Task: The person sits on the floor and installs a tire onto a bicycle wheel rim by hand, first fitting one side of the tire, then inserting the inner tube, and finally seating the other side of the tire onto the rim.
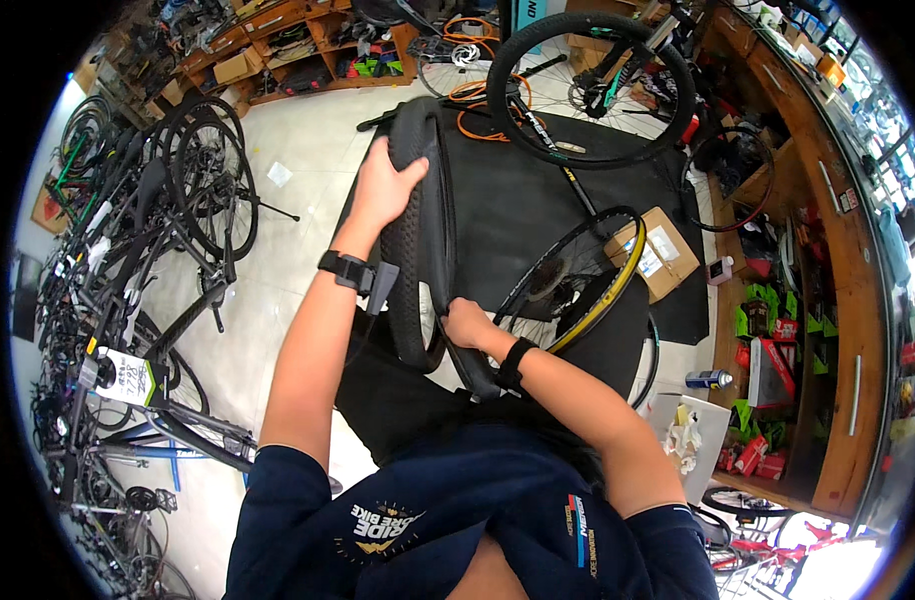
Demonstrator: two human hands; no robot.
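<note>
We cannot see most of the fingers of our left hand [386,190], tucked behind the black tire [406,260]; our right hand [468,325] hides its fingertips. Items on the far wooden shelves [403,48] are too small to tell.

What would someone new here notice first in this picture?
A black tyre stands out near the centre, the left hand gripping its upper part and the right hand lower down. Next come the yellow-striped rim to its right and the big bicycle wheel above that.
</note>
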